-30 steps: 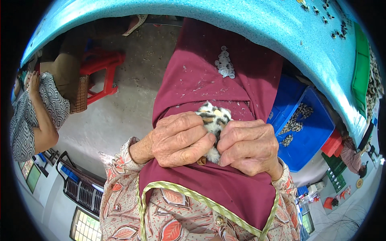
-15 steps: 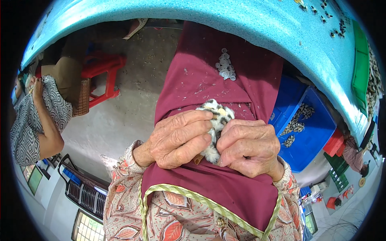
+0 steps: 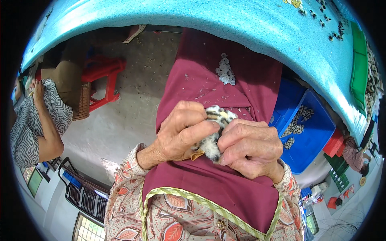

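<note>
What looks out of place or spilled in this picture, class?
A small heap of pale discs lies loose on the maroon cloth over the lap, with pale specks scattered around it. Both hands, left and right, hold a furry striped piece.

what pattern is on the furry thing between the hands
Black and tan stripes on white fur; the small furry piece shows best in the head view.

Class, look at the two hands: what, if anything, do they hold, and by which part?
Both hands, left hand and right hand, pinch a small striped furry piece between them, each gripping one side with its fingers.
</note>
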The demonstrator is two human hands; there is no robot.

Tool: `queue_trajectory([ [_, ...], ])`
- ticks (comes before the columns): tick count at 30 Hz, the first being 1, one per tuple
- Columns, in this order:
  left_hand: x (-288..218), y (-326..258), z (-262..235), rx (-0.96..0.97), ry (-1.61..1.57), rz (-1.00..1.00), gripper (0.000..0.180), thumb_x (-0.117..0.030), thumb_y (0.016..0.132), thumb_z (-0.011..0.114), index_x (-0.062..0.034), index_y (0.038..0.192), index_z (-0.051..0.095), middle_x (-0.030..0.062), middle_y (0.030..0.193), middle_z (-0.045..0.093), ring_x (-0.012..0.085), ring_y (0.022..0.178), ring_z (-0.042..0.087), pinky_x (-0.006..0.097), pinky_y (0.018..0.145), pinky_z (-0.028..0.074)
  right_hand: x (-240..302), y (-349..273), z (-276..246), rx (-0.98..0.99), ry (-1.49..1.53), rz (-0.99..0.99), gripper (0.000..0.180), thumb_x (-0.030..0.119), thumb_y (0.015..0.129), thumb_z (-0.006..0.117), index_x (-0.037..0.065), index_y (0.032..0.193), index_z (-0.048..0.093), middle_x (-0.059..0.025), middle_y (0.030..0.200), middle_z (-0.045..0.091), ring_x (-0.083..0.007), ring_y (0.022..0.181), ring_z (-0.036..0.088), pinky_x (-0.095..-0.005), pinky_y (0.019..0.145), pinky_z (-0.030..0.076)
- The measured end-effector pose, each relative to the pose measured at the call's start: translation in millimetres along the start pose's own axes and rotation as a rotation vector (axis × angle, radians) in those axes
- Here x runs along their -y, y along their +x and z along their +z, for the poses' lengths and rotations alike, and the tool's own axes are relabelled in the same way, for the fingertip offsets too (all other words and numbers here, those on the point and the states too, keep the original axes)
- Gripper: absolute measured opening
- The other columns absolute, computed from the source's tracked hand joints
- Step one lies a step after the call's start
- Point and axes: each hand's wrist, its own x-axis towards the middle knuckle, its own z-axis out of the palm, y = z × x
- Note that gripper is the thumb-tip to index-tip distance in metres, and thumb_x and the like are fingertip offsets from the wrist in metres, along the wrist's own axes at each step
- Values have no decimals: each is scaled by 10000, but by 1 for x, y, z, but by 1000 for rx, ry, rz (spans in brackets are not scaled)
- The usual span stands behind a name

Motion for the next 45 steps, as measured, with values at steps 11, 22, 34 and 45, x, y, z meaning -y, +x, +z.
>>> queue_trajectory([
  [11,3,0,8,121,-180,-152,278,18,638,664,7,906,591,113,745,588,266,659,585,372,624,484,-22,-20,-11,28,274,347,153,-25,648,775,43,671,641,-48,754,644,-101,664,602,-241,566,458],
  [22,2,-16,13,253,-183,-409,373,86,543,551,-19,887,653,98,716,617,249,634,607,352,592,494,-74,-22,-52,-88,-305,861,120,2,758,676,-24,870,642,-121,770,674,-183,675,658,-309,631,528],
  [34,5,-13,11,168,-120,-94,208,-70,645,642,-37,847,682,72,712,603,201,597,575,321,541,484,-165,-16,-51,101,-1197,612,163,107,757,664,36,901,633,-207,752,650,-394,762,646,-478,691,513],
  [45,6,-8,10,161,-12,56,168,-77,653,701,-56,817,674,38,717,566,161,590,555,286,517,466,-59,-7,-12,-151,77,726,110,36,800,677,-7,900,666,-18,720,645,-46,661,576,-217,599,490],
])
